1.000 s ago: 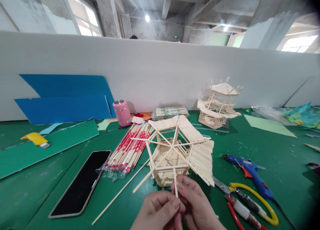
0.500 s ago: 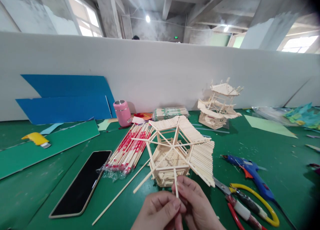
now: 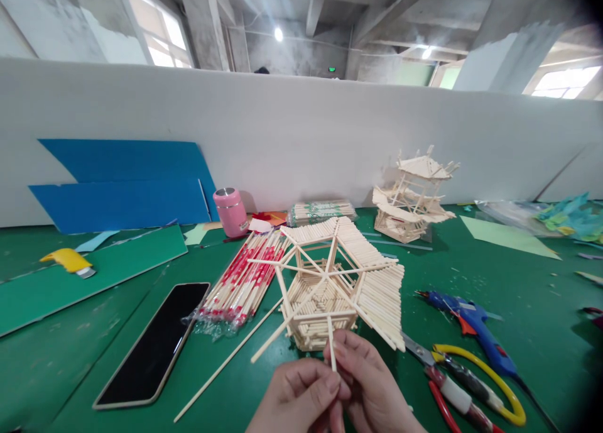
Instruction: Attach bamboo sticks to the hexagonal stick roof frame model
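Both my hands pinch one thin wooden stick (image 3: 331,345) at the near side of the table. My left hand (image 3: 301,395) has thumb and fingers closed on its lower part, and my right hand (image 3: 367,379) grips it a little higher. The stick's upper end points at the front edge of a six-sided stick pavilion model (image 3: 325,295); whether it touches I cannot tell. Roof panels of close-laid sticks cover the model's back and right sides, while bare spokes show at the front and left. A long loose stick (image 3: 226,364) lies to the left.
Right of my hands lie a blue glue gun (image 3: 471,326) and cutting pliers (image 3: 461,383). On the left are a phone (image 3: 153,345), bagged sticks (image 3: 245,279) and a yellow utility knife (image 3: 68,261). Behind stand a pink flask (image 3: 230,213) and a smaller finished-looking pavilion (image 3: 414,197).
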{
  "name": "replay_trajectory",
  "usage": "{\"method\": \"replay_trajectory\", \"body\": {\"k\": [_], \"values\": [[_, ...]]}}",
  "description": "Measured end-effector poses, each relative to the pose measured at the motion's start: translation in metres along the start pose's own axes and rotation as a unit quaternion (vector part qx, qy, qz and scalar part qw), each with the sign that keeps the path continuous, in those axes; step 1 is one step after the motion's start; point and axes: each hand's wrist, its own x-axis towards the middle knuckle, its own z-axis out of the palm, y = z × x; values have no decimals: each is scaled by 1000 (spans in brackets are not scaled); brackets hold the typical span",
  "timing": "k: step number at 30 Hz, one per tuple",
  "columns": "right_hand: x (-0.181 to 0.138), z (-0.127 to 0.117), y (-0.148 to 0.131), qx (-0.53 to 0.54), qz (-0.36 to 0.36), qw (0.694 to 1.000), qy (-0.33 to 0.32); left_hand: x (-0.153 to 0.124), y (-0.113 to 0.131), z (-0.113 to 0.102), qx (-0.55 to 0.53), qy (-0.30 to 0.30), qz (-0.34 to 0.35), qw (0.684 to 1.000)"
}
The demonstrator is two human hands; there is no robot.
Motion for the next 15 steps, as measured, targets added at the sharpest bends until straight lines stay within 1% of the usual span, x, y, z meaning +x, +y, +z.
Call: {"method": "replay_trajectory", "body": {"k": [4,7,15], "values": [[0,0,-1,0,1,1000,-1,2,0,-1,13,-12,-26,1000],[0,0,-1,1,2,1000,-5,3,0,-1,17,0,-25,1000],[1,-1,0,5,4,1000,-23,3,-2,-5,-4,-24,20,999]]}}
